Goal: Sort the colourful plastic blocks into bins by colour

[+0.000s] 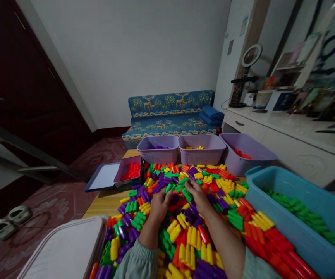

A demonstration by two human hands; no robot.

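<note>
A big heap of plastic bullet-shaped blocks (pixel 213 186) in red, yellow, green, purple and orange covers a low wooden table (pixel 106 201). My left hand (pixel 160 205) lies palm down on the heap, fingers curled among purple and green pieces. My right hand (pixel 198 197) reaches just beside it, its fingers pinched on a green block (pixel 187 192). What the left fingers hold, if anything, is hidden.
Three lilac bins (pixel 158 153) (pixel 202 153) (pixel 251 161) stand at the table's far edge, holding purple, yellow and red pieces. A blue tub (pixel 274 182) with green pieces is at right, a small box of red pieces (pixel 131 170) at left, a white lid (pixel 65 248) near me. A sofa (pixel 170 116) stands behind.
</note>
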